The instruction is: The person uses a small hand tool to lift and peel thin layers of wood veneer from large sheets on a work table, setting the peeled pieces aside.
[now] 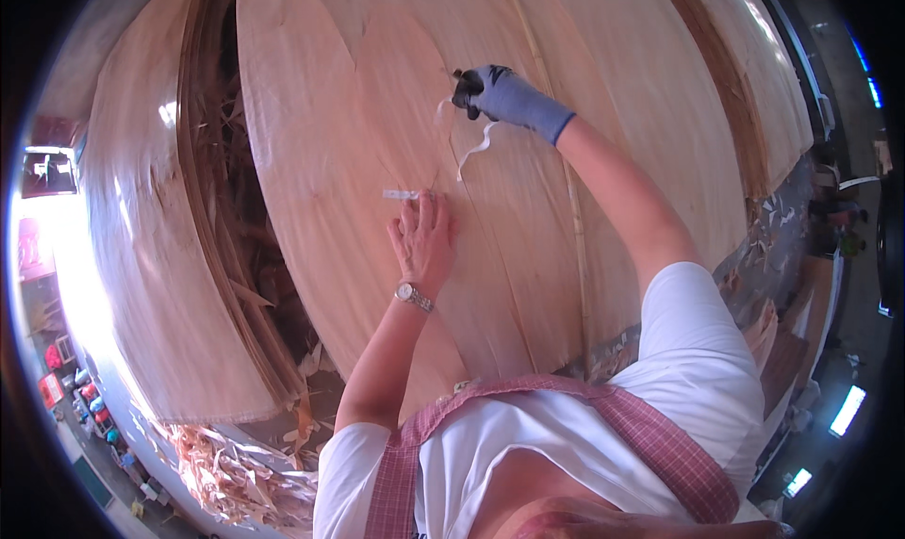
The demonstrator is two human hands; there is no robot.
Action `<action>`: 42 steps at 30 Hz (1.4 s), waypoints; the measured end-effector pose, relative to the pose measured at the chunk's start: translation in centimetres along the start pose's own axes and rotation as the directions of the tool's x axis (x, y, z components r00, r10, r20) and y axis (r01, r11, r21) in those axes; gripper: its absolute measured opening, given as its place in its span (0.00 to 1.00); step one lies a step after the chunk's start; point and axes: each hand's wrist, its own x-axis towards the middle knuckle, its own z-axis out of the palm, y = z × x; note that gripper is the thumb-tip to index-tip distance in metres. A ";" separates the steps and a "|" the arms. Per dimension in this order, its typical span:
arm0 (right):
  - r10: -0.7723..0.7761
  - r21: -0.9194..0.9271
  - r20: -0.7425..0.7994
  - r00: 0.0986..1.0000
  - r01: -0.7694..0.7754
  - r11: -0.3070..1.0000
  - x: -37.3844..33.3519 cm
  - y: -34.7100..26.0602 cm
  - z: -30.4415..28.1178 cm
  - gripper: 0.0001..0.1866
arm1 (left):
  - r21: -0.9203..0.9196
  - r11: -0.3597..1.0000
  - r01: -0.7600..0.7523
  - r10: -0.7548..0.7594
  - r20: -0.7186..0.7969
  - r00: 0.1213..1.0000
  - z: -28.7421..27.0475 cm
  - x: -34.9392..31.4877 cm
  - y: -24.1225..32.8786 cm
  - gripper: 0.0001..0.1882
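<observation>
A broad sheet of thin wood veneer (320,143) lies in front of me on a stack. My bare left hand (424,233), with a metal watch (413,297) on its wrist, rests on the veneer with fingers stretched out. Just at its fingertips a short piece of whitish tape (401,194) sticks to the sheet. Farther off and to the right, my right hand (495,96) wears a blue glove with dark fingertips. Its fingers are closed, and a thin, curling white strip (479,151) hangs from it. Whether a small tool is also in its fingers I cannot make out.
A long, narrow wooden strip (577,228) lies across the veneer at the right. Another veneer stack (141,256) stands at the left, past a dark gap with torn scraps. Shavings (236,478) are heaped at the lower left. More veneer (745,40) lies at the far right.
</observation>
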 end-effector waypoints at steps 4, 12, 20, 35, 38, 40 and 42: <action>0.323 0.510 0.160 0.933 -0.358 0.782 2.4 5.3 0.4 0.15 | -0.126 0.985 0.120 -0.106 0.115 0.988 -4.4 6.9 0.4 0.24; 0.326 0.610 0.202 0.923 -0.380 0.695 3.3 5.2 1.5 0.16 | -0.023 0.986 -0.162 0.157 -0.153 0.976 3.4 18.4 -0.1 0.25; -0.293 -0.777 -0.067 0.954 0.134 0.615 8.8 7.8 -1.3 0.21 | 0.012 0.992 -0.125 0.125 -0.135 0.983 5.2 18.3 -0.2 0.25; 0.078 -0.180 -0.076 0.994 -0.090 0.979 28.9 2.6 -5.0 0.24 | 0.131 0.990 0.049 -0.015 -0.245 0.969 4.4 36.9 -10.5 0.30; 0.115 -0.057 -0.004 0.993 -0.115 0.992 26.2 5.2 -5.7 0.22 | 0.157 0.988 0.011 0.019 -0.189 0.982 4.9 37.0 -9.6 0.28; 0.123 -0.015 -0.070 0.990 -0.124 0.992 23.7 5.5 -4.4 0.22 | 0.154 0.988 0.015 0.007 -0.144 0.990 4.3 37.4 -9.4 0.26; 0.114 -0.068 -0.125 0.986 -0.123 0.990 22.1 5.2 -3.7 0.20 | 0.157 0.988 0.008 0.018 -0.165 0.986 3.9 37.3 -9.2 0.24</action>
